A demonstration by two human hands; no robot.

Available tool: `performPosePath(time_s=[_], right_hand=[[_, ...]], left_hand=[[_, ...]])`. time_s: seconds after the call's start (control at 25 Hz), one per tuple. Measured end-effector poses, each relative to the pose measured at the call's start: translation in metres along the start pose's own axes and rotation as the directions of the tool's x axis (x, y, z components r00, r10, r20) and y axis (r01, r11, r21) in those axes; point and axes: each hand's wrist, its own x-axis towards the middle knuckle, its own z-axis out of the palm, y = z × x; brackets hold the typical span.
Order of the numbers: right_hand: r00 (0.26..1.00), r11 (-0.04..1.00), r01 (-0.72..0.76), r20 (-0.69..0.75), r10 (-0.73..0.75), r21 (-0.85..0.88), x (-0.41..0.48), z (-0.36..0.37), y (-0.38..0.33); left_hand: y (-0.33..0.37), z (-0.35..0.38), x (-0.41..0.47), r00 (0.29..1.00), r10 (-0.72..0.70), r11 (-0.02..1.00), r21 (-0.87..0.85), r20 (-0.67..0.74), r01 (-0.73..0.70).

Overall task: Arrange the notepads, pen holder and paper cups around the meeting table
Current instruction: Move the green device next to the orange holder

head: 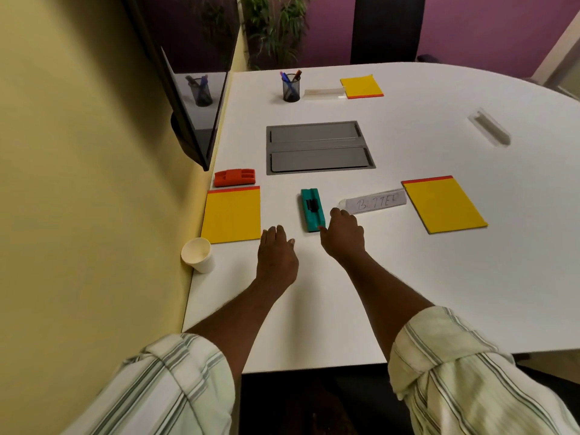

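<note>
L hand point(276, 252) flat on tabletop point(439, 277), grip released, beside near-left notepad point(231, 215); cup point(198, 255) at left edge. R hand point(343, 235) grip loose, fingertip touching green eraser point(311, 209). Right notepad point(444, 205) mid; pen holder point(291, 87) + third notepad point(361, 86) far end

Green eraser point(312, 209) beside name card point(375, 202) (handwritten); red block point(234, 177) near wall screen point(191, 114); grey hatch point(318, 148) mid-table.
</note>
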Motion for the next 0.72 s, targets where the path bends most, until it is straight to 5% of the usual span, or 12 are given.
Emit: performPosePath(time_s=[0.72], right_hand=[[0.971,0.972,-0.231,0.07,0.228,0.047,0.066,0.072,-0.007]], left_hand=[[-0.015,0.038,0.072,0.989,-0.048,0.998,-0.043,0.139,0.054]])
